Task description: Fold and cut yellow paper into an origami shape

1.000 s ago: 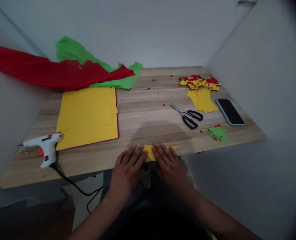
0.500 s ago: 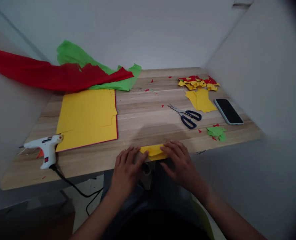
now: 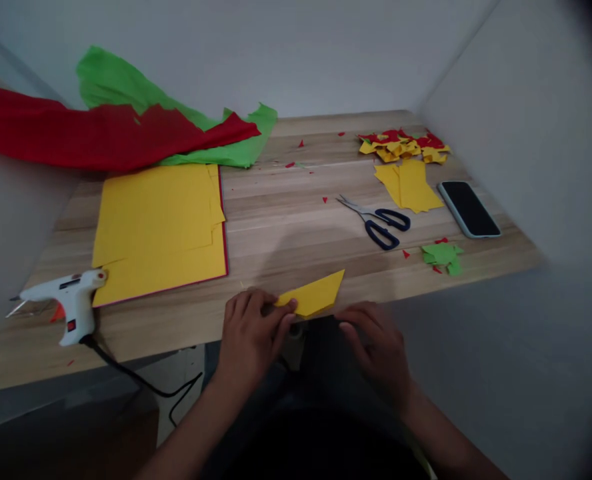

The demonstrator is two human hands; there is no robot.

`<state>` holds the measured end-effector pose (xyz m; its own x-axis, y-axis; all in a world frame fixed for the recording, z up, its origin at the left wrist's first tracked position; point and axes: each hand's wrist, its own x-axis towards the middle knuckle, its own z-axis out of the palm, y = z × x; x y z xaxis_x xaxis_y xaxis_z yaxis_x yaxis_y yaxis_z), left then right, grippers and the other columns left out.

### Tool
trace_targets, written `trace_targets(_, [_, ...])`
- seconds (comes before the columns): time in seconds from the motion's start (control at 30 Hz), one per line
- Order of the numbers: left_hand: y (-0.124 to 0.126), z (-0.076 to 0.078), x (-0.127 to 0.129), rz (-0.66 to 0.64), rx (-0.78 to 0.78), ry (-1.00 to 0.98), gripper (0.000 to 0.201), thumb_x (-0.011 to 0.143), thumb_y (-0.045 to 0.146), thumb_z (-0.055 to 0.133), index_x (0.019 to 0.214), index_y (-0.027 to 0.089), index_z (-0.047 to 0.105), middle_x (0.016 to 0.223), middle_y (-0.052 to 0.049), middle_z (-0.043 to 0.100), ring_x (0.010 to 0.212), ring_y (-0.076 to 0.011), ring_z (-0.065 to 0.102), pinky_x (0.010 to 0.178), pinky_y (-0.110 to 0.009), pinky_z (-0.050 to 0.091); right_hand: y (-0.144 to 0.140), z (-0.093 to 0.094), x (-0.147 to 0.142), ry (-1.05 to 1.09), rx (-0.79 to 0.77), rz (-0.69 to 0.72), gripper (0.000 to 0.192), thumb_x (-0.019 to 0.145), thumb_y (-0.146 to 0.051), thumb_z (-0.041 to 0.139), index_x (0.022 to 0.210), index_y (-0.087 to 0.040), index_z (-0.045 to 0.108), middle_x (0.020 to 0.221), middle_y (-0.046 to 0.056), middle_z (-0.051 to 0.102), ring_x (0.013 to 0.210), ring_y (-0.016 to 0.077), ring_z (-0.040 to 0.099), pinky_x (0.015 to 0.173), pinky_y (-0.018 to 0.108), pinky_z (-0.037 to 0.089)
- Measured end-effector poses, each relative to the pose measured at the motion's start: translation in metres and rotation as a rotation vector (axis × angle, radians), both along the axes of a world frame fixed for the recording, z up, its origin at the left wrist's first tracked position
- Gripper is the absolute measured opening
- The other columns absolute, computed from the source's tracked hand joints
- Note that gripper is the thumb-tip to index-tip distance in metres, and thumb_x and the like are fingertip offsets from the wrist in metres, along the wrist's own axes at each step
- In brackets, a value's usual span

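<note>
A folded piece of yellow paper [image 3: 316,293] lies at the table's front edge, its right end a slanted point. My left hand [image 3: 251,327] grips its left end, thumb on top and fingers curled behind. Just right of the paper is my right hand [image 3: 376,343], off the sheet, thumb and forefinger a little apart with nothing visible between them. Beyond the paper lie scissors [image 3: 383,227] with dark blue handles, blades partly spread.
At left, a white glue gun [image 3: 79,303] with a black cord lies by a stack of yellow sheets [image 3: 161,227]. Red cloth-like material [image 3: 101,137] overlaps green material [image 3: 111,80] behind. At right are cut yellow pieces [image 3: 416,187], green scraps [image 3: 443,255] and a phone [image 3: 470,208].
My right hand has let go of the yellow paper and moved right and down. The paper's right end now shows, angled upward. The camera view has shifted slightly.
</note>
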<state>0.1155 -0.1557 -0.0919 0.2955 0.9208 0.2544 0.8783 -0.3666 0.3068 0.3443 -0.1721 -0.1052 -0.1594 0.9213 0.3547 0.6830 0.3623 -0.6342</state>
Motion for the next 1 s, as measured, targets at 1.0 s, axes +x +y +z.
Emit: trace_targets(1.0, [0.025,0.062,0.037,0.089,-0.696,-1.198,0.024,0.083,0.039,0.071,0.087,0.017,0.063,0.062,0.007,0.056,0.043,-0.0027,0.044,0.041,-0.013,0.037,0.031,0.043,-0.061,1.023,-0.264,-0.223,0.021,0.075,-0.027,0.076,0.082,-0.020,0.058,0.065,-0.005,0.063,0.049,0.0095,0.056,0.045,0.021,0.051])
